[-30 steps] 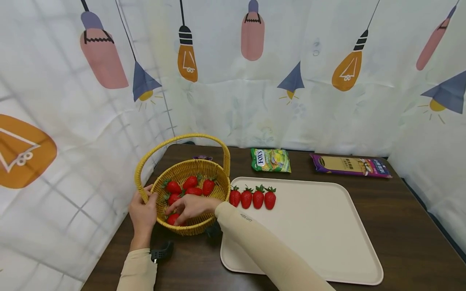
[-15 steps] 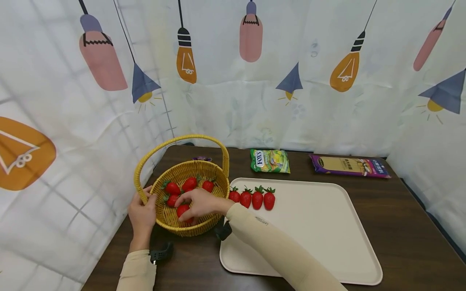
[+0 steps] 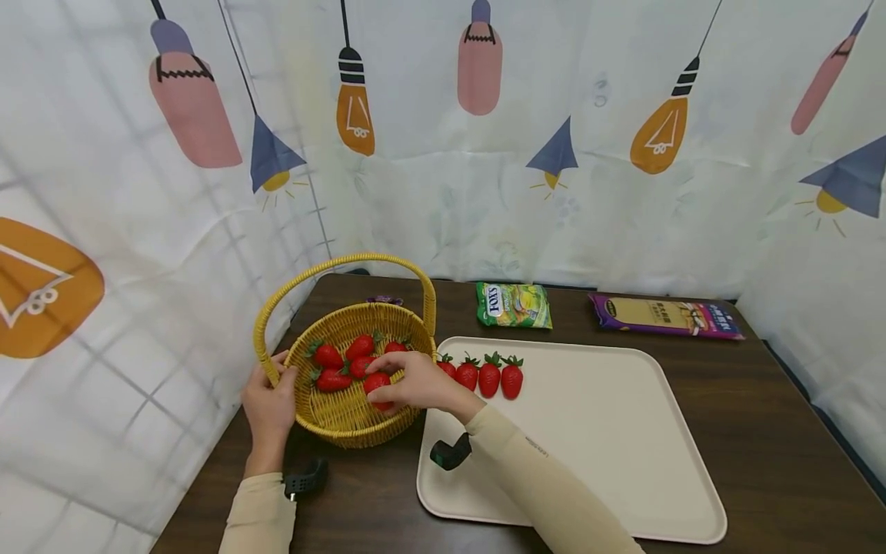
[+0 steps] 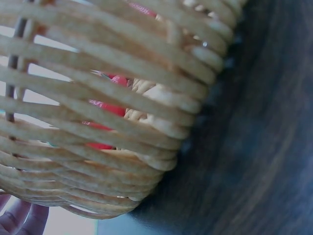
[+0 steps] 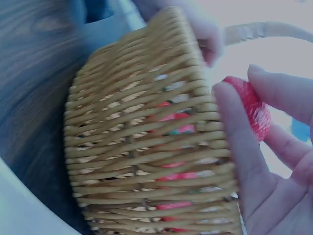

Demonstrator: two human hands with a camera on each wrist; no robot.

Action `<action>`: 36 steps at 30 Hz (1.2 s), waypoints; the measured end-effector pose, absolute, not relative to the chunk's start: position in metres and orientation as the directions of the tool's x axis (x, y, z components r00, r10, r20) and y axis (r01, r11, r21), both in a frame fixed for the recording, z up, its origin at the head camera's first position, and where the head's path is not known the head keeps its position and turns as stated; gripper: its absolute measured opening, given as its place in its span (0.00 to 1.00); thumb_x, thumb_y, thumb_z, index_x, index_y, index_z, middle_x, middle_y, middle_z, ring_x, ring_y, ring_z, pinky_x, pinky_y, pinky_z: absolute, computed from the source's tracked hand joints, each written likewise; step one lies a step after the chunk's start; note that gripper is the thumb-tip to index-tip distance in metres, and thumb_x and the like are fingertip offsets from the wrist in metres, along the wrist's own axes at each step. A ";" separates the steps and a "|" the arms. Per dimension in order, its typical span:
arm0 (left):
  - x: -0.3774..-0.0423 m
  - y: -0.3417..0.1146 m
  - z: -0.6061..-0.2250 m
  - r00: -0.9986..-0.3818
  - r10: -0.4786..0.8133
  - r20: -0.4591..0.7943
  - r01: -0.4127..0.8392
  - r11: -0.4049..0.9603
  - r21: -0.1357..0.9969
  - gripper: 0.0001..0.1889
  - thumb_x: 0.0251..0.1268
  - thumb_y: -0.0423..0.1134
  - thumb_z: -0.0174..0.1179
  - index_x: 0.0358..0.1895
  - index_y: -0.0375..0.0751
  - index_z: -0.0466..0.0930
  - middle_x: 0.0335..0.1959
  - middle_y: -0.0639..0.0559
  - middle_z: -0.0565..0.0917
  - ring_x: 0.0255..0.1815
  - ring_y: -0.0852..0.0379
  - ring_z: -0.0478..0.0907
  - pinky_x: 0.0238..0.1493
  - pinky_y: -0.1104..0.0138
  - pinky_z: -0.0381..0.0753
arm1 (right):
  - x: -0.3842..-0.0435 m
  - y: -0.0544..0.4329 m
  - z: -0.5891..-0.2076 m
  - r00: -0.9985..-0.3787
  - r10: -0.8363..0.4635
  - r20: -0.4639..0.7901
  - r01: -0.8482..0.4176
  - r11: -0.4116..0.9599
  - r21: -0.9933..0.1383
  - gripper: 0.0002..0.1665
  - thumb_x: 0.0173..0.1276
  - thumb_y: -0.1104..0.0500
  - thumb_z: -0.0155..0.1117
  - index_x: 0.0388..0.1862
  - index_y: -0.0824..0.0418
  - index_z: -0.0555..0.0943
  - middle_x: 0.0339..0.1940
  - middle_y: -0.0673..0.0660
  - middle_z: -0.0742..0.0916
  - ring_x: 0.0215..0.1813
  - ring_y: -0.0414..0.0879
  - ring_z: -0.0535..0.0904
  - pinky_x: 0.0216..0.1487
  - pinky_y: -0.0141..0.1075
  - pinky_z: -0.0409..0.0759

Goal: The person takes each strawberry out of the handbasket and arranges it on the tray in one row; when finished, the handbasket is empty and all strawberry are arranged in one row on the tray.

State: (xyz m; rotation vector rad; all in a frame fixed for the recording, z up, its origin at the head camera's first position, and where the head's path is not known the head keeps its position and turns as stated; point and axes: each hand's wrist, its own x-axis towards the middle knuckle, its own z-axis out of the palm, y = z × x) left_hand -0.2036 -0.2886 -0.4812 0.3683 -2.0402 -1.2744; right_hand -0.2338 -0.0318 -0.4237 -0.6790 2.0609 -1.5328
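Observation:
My right hand (image 3: 425, 382) pinches a red strawberry (image 3: 376, 388) between thumb and fingers, over the right part of a yellow wicker basket (image 3: 339, 419). In the right wrist view that strawberry (image 5: 250, 106) shows at the level of the basket's rim, its leaves out of sight. At the basket's left side, my left hand (image 3: 268, 408) grips the rim by the foot of the tall handle (image 3: 344, 261). Several more strawberries (image 3: 327, 355) lie inside the basket. Through the weave in the left wrist view, bits of red strawberry (image 4: 110, 107) show.
A cream tray (image 3: 588, 438) lies right of the basket, bearing a row of several strawberries (image 3: 490, 381) with leaves pointing away. Behind stand a green candy bag (image 3: 514, 306) and a long purple packet (image 3: 667, 316). A small purple wrapper (image 3: 384, 300) peeks out behind the basket.
My right hand has picked a strawberry from the basket's near part, lifted it and carried it right towards the rim. The left hand keeps its grip on the basket.

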 end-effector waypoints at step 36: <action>-0.205 -0.288 -0.481 -0.719 -0.568 0.400 0.112 0.474 0.873 0.08 0.63 0.31 0.58 0.25 0.33 0.74 0.51 0.45 0.85 0.42 0.71 0.74 0.32 0.72 0.67 | -0.241 0.117 -0.436 -0.944 -0.325 -0.059 -0.016 0.225 -0.974 0.25 0.64 0.59 0.69 0.60 0.57 0.77 0.53 0.59 0.82 0.44 0.62 0.83 0.42 0.46 0.83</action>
